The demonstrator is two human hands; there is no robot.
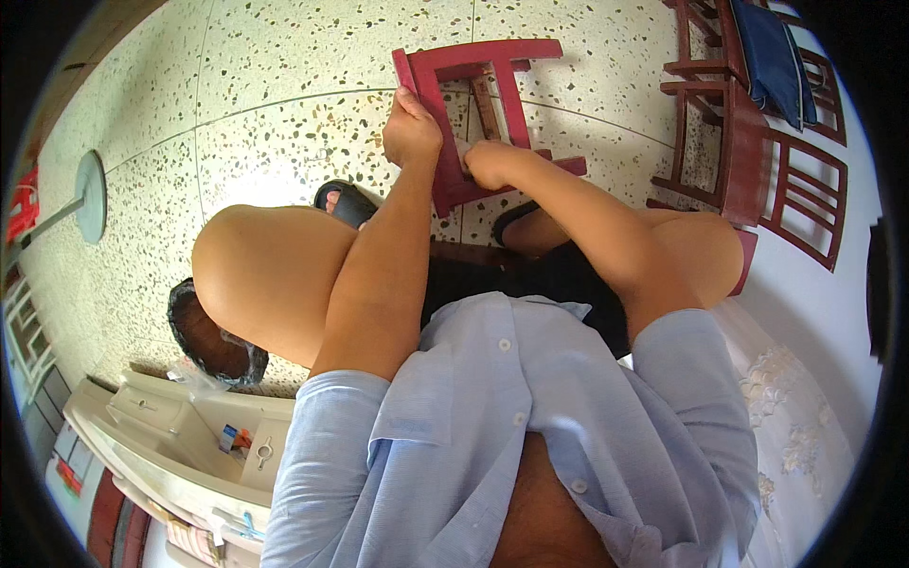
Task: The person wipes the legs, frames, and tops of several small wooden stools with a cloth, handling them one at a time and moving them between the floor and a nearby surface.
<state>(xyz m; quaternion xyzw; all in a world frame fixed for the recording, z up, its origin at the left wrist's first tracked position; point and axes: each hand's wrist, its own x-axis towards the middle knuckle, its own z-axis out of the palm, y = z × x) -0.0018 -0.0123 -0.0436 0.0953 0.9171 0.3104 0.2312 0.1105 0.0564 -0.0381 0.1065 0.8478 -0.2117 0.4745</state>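
Note:
A small red wooden stool (pixel 516 114) lies on its side on the floor in front of my knees, its legs pointing right. Bare brown wood shows on an inner bar (pixel 484 109). My left hand (pixel 413 134) is closed around the edge of the stool's seat, thumb uppermost. Lower down, my right hand (pixel 490 165) is curled inside the frame, close to the underside of the seat. Something small and pale shows at its fingertips, too little to name.
Dark red wooden chairs (pixel 743 142) stand at the right, with a blue bag (pixel 772 62) on one. At the left are a round grey stand base (pixel 91 197), a lined waste bin (pixel 213 341) and a cream cabinet (pixel 180 440). Black slippers (pixel 353 204) are on my feet.

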